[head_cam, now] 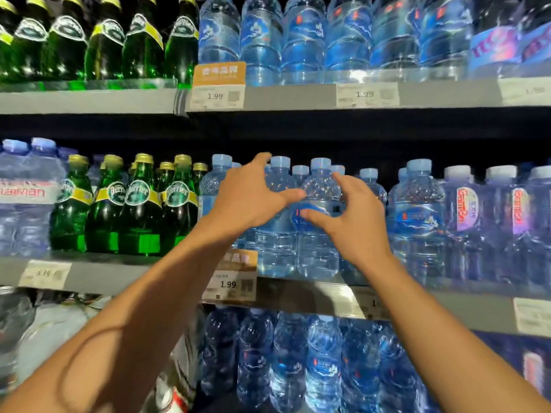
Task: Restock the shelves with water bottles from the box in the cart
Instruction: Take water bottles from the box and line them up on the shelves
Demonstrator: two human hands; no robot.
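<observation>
Head view, upright water bottles [318,234] caps up on middle shelf [298,293], both hands spread, left hand [253,201], right hand [354,216].

Three grey store shelves cross the frame. The top shelf [292,96] carries green glass bottles [104,46] at upper left and clear blue water bottles [304,40] to the right, with white price tags [217,96] on its front edge. The middle shelf [104,272] holds more green bottles [140,210] left of centre, blue-capped water bottles [417,216] in the centre, and white-capped bottles [465,222] at right; below it, more blue water bottles [322,362] stand on the lowest level.
</observation>
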